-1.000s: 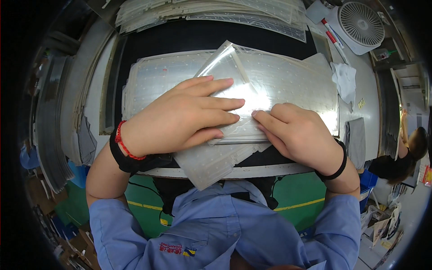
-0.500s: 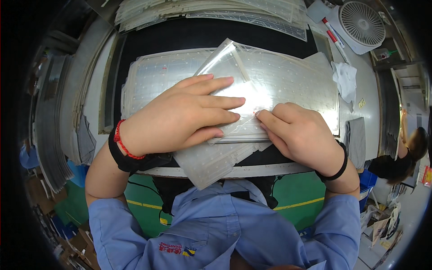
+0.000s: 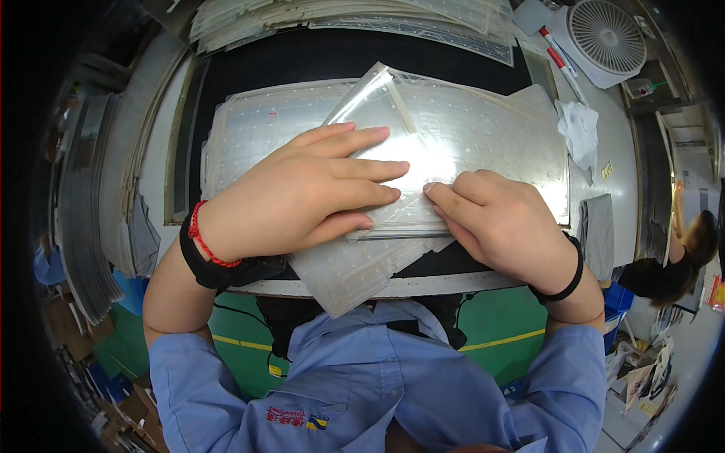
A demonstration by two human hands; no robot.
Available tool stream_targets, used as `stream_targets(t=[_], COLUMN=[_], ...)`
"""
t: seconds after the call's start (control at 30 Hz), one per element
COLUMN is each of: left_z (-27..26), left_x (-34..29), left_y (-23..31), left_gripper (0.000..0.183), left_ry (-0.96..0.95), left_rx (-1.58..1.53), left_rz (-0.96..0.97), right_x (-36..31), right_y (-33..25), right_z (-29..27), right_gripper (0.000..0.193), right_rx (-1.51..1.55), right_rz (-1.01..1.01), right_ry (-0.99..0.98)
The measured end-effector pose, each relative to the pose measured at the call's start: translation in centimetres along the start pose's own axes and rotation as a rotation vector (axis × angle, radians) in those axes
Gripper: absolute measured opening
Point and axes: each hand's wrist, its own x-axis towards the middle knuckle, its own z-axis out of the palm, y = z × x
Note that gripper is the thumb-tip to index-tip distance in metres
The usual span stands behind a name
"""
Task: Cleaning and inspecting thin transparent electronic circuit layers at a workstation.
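Two hands (image 3: 291, 189) touch clear sheets (image 3: 491, 128), with a green-tipped bottle (image 3: 642, 90) far right.

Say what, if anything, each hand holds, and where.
The left hand grips nothing; it lies spread on the sheets. The right hand has fingertips on them; whether they pinch one is unclear.

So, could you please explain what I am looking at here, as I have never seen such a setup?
There is no machine: these are a person's bare hands, seen from above by a fisheye camera on the head, which bends straight edges. The left hand lies spread over a glossy clear sheet, set aslant on larger translucent sheets. The right hand is curled, fingertips at the sheets; whether it pinches anything is unclear. Beyond lies another stack, with a white fan at upper right.
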Motion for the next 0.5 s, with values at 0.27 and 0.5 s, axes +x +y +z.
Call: stream_targets(t=[0.27, 0.5], left_z=[0.02, 0.0], left_x=[0.02, 0.0], left_y=[0.04, 0.0], left_gripper=[0.037, 0.037], left_ry=[-0.009, -0.011], left_rx=[0.008, -0.003], left_rz=[-0.006, -0.006], right_x=[-0.03, -0.1], right_y=[0.18, 0.09], right_z=[0.12, -0.02], right_gripper=[0.033, 0.034], right_rx=[-0.005, -0.001], right_rz=[-0.014, -0.022], right_ry=[-0.001, 0.004])
